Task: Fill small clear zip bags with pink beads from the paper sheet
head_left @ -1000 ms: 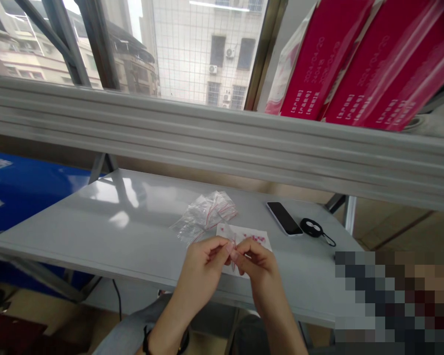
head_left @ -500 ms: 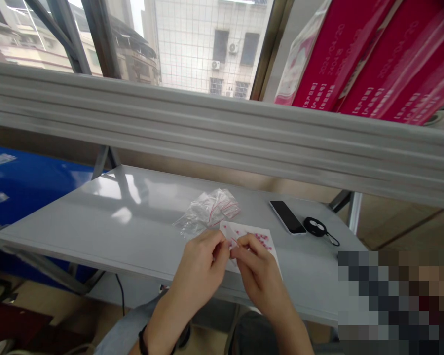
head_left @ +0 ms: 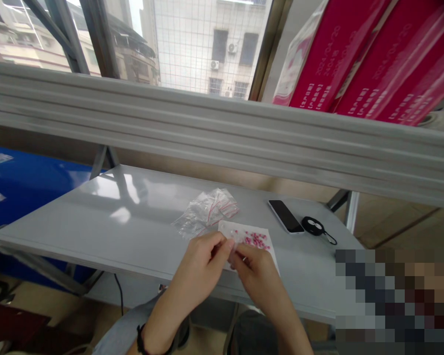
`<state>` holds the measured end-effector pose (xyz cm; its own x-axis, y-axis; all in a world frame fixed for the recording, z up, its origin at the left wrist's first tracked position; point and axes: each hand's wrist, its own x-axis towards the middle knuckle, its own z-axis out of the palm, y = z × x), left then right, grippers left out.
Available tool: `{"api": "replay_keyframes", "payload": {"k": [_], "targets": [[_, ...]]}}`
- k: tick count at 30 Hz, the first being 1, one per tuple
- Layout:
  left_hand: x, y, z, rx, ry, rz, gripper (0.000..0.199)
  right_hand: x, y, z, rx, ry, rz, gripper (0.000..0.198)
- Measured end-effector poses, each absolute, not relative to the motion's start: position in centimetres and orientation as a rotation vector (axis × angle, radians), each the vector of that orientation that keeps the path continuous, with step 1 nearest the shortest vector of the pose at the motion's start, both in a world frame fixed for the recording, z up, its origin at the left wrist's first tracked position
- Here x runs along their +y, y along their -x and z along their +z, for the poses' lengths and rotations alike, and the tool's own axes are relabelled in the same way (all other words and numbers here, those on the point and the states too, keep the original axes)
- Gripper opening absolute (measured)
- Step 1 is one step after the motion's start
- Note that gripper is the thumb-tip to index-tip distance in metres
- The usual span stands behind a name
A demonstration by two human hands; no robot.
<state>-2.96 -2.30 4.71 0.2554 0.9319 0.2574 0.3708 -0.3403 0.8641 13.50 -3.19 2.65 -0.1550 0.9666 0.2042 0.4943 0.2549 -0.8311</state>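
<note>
**Head view: hands pinching a small clear bag at the bench edge**

Left hand [head_left: 203, 259] and right hand [head_left: 253, 268] meet fingertip to fingertip, clamped on a small clear bag [head_left: 232, 250]. Since a second ago they have sunk onto the white sheet [head_left: 268, 246] of pink beads [head_left: 255, 240]. Spare bags [head_left: 207, 213], phone [head_left: 285, 216] lie on the bench [head_left: 96, 217].

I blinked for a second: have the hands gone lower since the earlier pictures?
Yes. The left hand and right hand sat level with the near edge of the white sheet; now they lie lower, fingers close over it, nearer the table edge.
</note>
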Motion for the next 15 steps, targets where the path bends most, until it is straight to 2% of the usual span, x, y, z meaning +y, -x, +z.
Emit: {"api": "replay_keyframes", "payload": {"k": [2,6,11,15], "targets": [[-1.9,3.4,4.3,1.182,-1.728,0.955,0.048,-2.9,-13.9,2.4,-1.548,1.337,0.891,0.021],[-1.6,3.4,3.5,0.903,-1.501,0.678,0.052,-2.8,-13.9,2.3,-1.102,1.141,1.13,0.031],[-1.9,0.5,3.0,0.624,-1.061,1.078,0.036,-3.2,-12.1,2.4,-0.953,0.901,1.333,0.019],[-2.1,-1.2,2.4,0.642,-0.685,1.211,0.034,-3.2,-10.7,2.1,-1.019,0.881,1.372,0.024]]}}
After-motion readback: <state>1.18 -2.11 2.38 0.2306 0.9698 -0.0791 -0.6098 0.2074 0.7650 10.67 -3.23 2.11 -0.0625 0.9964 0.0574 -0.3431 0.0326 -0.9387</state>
